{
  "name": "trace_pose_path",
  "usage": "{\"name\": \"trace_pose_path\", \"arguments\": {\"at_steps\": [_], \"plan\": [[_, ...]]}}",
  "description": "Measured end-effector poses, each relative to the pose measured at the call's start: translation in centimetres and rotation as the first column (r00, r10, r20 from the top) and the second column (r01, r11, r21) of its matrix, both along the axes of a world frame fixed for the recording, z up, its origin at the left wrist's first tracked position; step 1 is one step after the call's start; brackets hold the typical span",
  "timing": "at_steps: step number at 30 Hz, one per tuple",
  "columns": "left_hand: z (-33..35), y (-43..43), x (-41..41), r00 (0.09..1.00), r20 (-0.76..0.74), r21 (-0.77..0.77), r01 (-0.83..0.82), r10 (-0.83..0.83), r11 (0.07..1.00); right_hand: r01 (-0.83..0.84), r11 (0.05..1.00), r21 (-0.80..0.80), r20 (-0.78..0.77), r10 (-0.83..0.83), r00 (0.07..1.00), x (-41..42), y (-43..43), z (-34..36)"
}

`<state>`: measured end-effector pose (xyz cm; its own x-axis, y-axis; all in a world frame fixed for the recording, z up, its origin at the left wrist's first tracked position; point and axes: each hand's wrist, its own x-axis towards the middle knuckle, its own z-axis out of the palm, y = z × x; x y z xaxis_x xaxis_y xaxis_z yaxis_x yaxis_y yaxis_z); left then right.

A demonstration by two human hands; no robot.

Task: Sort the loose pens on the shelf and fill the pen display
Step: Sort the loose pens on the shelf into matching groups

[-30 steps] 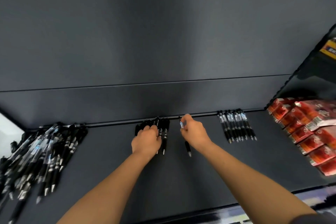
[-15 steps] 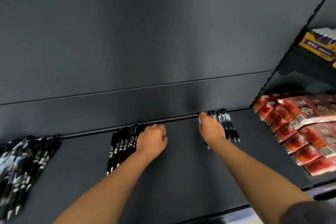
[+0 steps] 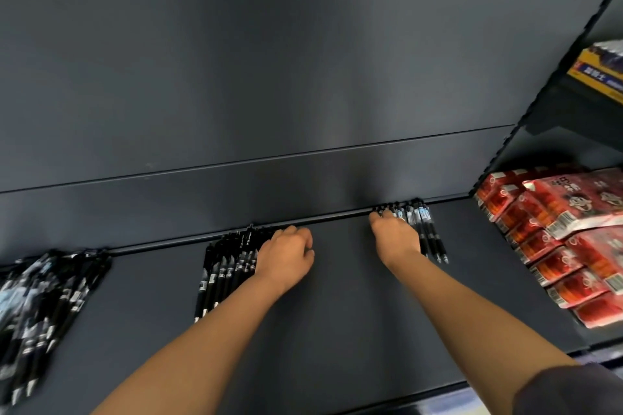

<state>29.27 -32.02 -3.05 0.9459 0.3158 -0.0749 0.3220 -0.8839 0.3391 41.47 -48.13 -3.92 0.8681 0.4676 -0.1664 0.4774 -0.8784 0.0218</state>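
Both hands are up on the dark shelf [image 3: 337, 330] now. The left hand [image 3: 286, 254] sits at the right edge of the middle row of black pens [image 3: 226, 266], fingers curled under and nothing showing in them. The right hand [image 3: 396, 234] lies over the right row of pens [image 3: 426, 229], fingers stretched toward the back rail [image 3: 168, 242], and whether they pinch a pen underneath cannot be told from here. Off to the left waits the loose pile of pens [image 3: 43, 307], overlapping and untidy. These look like light, stiff plastic pens with smooth barrels, so they should roll at a nudge. The darker grip section near the tip, or the middle of the barrel, looks the surest place for a thumb-and-finger pinch. They seem hardly fragile, though the clips may well snag on neighbours in that pile. As for direction, both sorted rows run front to back, button ends at the rail and silver tips toward the shelf's front edge, and the middle row slants a little to the left. The pile lies roughly the same way, only crossed and fanned. Red packets [image 3: 556, 246] are stacked well to the right.
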Motion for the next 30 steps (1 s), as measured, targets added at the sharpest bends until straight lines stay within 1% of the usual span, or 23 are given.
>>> {"name": "trace_pose_path", "arguments": {"at_steps": [4, 10, 15, 19, 23, 30], "plan": [[-0.1, 0.9, -0.6, 1.0, 0.004, 0.0, -0.014, 0.014, 1.0, -0.043, 0.999, -0.003, 0.053, 0.044, 0.998, -0.7, 0.7, -0.1], [0.4, 3.0, -1.7, 0.999, 0.045, 0.017, -0.001, 0.0, 1.0, -0.128, 0.989, 0.08, 0.104, 0.119, 0.987, -2.9, 3.3, 1.2], [1.2, 6.2, -4.6, 0.995, 0.097, 0.047, 0.023, -0.027, 0.999, -0.219, 0.963, 0.157, 0.152, 0.196, 0.969, -6.4, 8.1, 2.5], [1.9, 10.9, -8.7, 0.995, 0.096, 0.105, -0.009, -0.001, 0.994, -0.288, 0.933, 0.216, 0.125, 0.267, 0.956, -10.4, 13.7, 3.3], [2.3, 16.0, -13.4, 0.995, 0.093, 0.13, -0.051, 0.039, 0.99, -0.352, 0.898, 0.265, 0.072, 0.345, 0.936, -14.6, 19.3, 3.4], [2.0, 23.4, -20.5, 0.989, 0.069, 0.098, -0.137, 0.131, 0.986, -0.394, 0.869, 0.299, -0.062, 0.429, 0.901, -20.6, 26.1, 3.1]]}}
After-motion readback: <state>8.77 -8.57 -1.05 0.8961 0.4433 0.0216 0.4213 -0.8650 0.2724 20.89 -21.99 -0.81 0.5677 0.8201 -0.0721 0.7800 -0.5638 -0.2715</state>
